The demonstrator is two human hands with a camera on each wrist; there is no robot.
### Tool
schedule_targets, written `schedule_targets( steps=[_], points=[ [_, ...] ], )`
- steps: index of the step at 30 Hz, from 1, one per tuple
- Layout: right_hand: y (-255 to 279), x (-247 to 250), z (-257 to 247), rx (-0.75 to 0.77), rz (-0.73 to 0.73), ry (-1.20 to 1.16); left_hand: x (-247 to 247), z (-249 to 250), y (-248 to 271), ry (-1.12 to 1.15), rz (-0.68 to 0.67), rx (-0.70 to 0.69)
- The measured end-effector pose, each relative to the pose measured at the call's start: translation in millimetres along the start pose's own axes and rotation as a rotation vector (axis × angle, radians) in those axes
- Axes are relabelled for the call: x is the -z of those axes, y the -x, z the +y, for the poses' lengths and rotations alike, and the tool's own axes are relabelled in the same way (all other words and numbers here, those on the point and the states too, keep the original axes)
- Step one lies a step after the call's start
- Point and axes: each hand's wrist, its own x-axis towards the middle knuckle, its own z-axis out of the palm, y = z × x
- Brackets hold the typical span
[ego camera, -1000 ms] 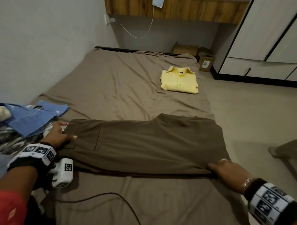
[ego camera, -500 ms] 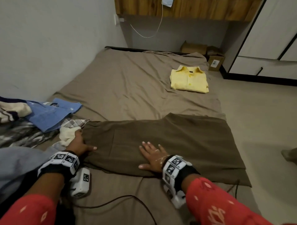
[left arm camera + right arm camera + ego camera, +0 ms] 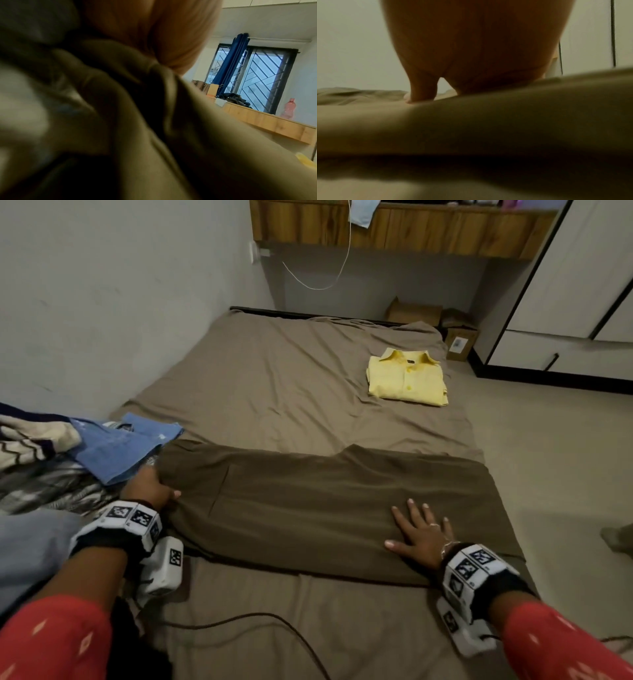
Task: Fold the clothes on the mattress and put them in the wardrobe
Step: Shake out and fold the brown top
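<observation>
Dark brown trousers (image 3: pixel 325 501) lie flat across the near part of the mattress (image 3: pixel 291 378). My left hand (image 3: pixel 150 487) grips their left end, thumb on top and fingers tucked under the edge; in the left wrist view the brown fabric (image 3: pixel 120 108) bunches under that hand (image 3: pixel 163 33). Toward the right end, my right hand (image 3: pixel 419 534) presses flat on the trousers with fingers spread; the right wrist view shows its palm (image 3: pixel 479 47) resting on the cloth (image 3: pixel 471 121). A folded yellow shirt (image 3: pixel 407 380) lies at the far right of the mattress.
A heap of unfolded clothes with a blue shirt (image 3: pixel 120 446) on top sits at the left by the wall. The white wardrobe (image 3: pixel 582 285) stands at the far right, across bare floor. Cardboard boxes (image 3: pixel 459 340) sit by its corner. A dark cable (image 3: pixel 257 621) crosses the mattress in front of me.
My right hand left the trousers' near right corner, pressed flat near their middle, then slid rightward along them. My left hand stayed at the left end.
</observation>
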Motion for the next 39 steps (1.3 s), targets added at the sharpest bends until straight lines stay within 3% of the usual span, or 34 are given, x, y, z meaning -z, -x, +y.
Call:
schedule_targets(
  steps=[2, 6, 9, 12, 14, 16, 18, 20, 22, 24, 25, 26, 29, 32, 34, 39],
  points=[
    [-7.1, 0.0, -22.7, 0.064, -0.007, 0.015, 29.4, -4.9, -9.9, -0.099, 0.043, -0.006],
    [-24.9, -1.1, -67.1, 0.191, -0.008, 0.097, 88.1, -32.9, -32.2, -0.228, 0.227, 0.175],
    [-29.6, -7.7, -87.8, 0.236, -0.027, 0.149, 96.4, -36.0, -29.7, -0.321, 0.329, 0.265],
    [-30.8, -6.8, -85.3, 0.263, -0.042, 0.128, 70.3, -10.1, -16.6, -0.427, 0.409, 0.159],
    [-30.6, -1.0, -73.4, 0.296, -0.065, 0.079, 39.7, 26.9, 0.7, -0.496, 0.444, -0.042],
    [-27.0, 2.5, -53.6, 0.272, -0.074, 0.012, -3.5, 69.6, 26.8, -0.498, 0.175, -0.316],
    [-16.4, 2.2, -22.1, 0.196, -0.054, -0.046, -52.8, 109.7, 62.9, -0.46, -0.157, -0.496],
    [-3.4, 0.7, 20.4, 0.108, -0.043, -0.13, -95.9, 136.9, 94.7, -0.448, -0.436, -0.565],
    [10.8, -0.2, 71.9, 0.014, -0.032, -0.222, -126.1, 150.8, 114.2, -0.498, -0.599, -0.551],
    [32.0, 1.9, 116.7, -0.069, -0.012, -0.427, -143.3, 154.3, 121.9, -0.599, -0.646, -0.506],
    [39.9, 1.4, 137.7, -0.13, 0.025, -0.637, -146.0, 154.8, 123.8, -0.647, -0.637, -0.487],
    [45.4, -2.3, 158.3, -0.213, 0.079, -0.866, -149.6, 155.2, 123.7, -0.674, -0.624, -0.474],
    [31.4, -41.2, 218.5, -0.529, 0.028, -1.387, -154.9, 158.6, 126.7, -0.679, -0.62, -0.44],
    [6.6, -93.7, 244.7, -0.669, -0.147, -1.55, -155.9, 162.3, 127.0, -0.682, -0.611, -0.404],
    [-1.4, -117.0, 251.3, -0.721, -0.195, -1.515, -157.9, 165.2, 127.4, -0.685, -0.602, -0.381],
    [-38.2, -169.4, 286.4, -0.588, -0.243, -1.721, -162.4, 170.5, 128.9, -0.698, -0.582, -0.333]
  ],
)
